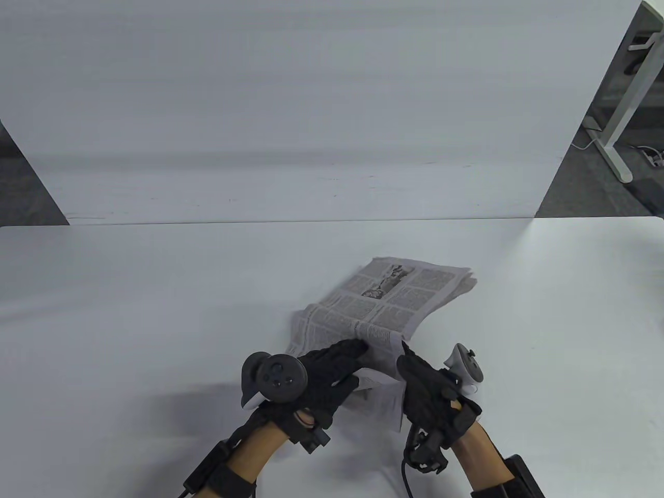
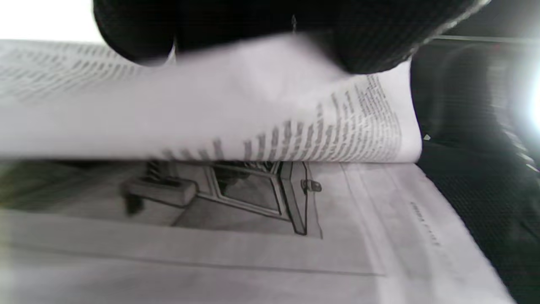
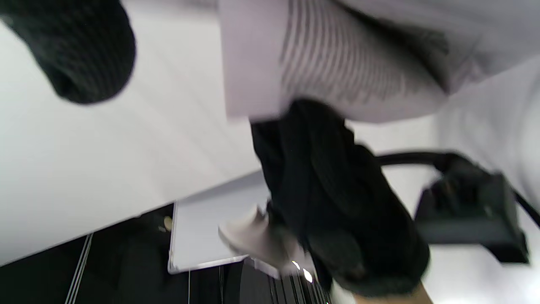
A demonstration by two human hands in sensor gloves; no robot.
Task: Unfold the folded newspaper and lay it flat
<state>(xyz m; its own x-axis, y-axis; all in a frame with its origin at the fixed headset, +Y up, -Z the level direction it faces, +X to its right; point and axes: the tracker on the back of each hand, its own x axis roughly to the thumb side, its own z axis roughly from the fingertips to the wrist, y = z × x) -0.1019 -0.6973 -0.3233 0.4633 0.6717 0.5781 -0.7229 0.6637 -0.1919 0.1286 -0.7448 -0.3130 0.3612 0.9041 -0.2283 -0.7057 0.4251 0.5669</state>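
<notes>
A folded newspaper [image 1: 394, 301] lies at the table's middle, its near end raised. My left hand [image 1: 358, 347] grips the top layer at the near edge. The left wrist view shows its fingers [image 2: 253, 25] lifting that sheet [image 2: 253, 105] off a lower page with a printed picture [image 2: 236, 198]. My right hand [image 1: 403, 360] is at the near right edge, holding the paper there beside a lower sheet [image 1: 386, 399] that hangs between the hands. In the blurred right wrist view the paper [image 3: 337, 55] is at the top, one right fingertip [image 3: 80, 55] is clear of it, and the left hand [image 3: 333, 202] is below.
The white table [image 1: 155, 311] spreads wide to the left, right and beyond the paper. A white panel [image 1: 311, 129] stands behind its far edge. Another desk's leg [image 1: 617, 129] is at the far right, off the table.
</notes>
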